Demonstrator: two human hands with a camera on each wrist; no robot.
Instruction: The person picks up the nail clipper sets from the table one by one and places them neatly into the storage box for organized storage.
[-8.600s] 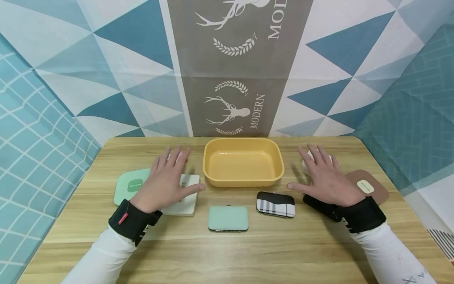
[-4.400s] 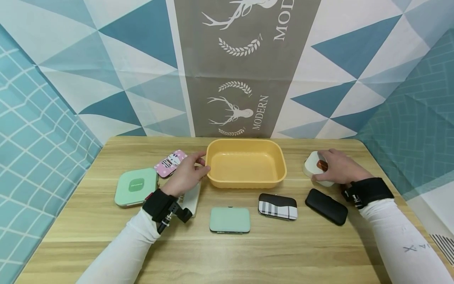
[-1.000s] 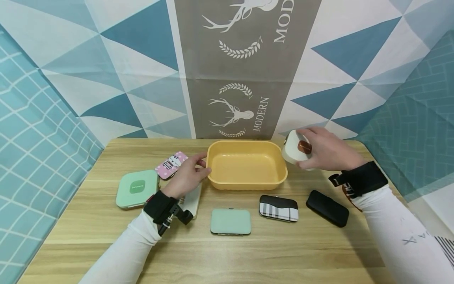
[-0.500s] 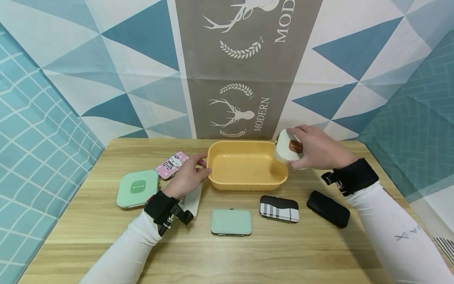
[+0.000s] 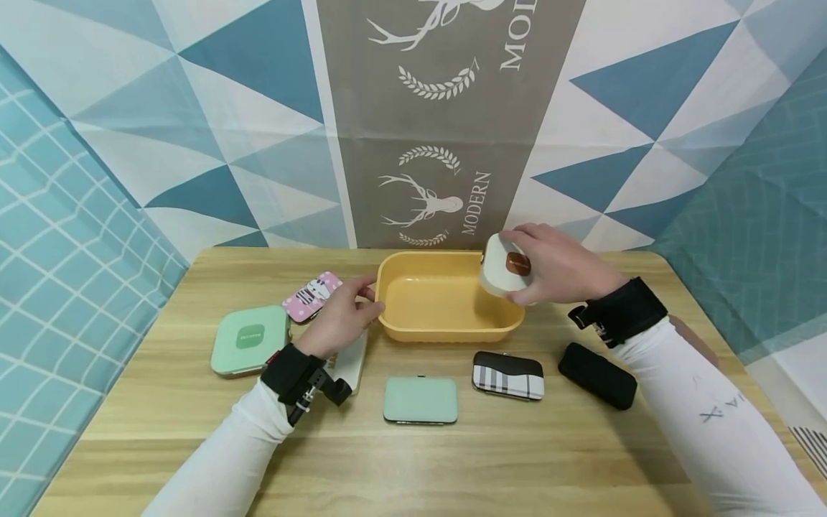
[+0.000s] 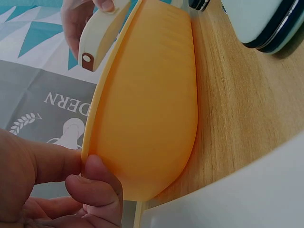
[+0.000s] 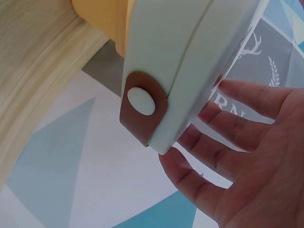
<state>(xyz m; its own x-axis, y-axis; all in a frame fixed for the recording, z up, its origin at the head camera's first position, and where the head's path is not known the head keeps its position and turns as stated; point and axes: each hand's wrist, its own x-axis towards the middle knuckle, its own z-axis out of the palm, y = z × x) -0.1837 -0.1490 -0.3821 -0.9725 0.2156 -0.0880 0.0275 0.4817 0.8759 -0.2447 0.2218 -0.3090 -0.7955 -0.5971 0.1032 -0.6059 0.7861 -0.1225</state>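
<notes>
1. The bench (image 5: 400,474) is pale wood-grain, backed by a patterned cloth (image 5: 420,129) of grey, blue and white.
2. The right hand (image 5: 558,266) has its fingers curled round a cream box (image 5: 496,266), tilted over the right end of the yellow tray (image 5: 442,305); whether they touch, I cannot tell.
3. It's round-cornered, with a brown label (image 5: 518,263) (plus a brown tab (image 7: 142,124) bearing a pale button (image 7: 141,100)).
4. The left hand (image 5: 337,322) pinches the tray's left rim.
</notes>
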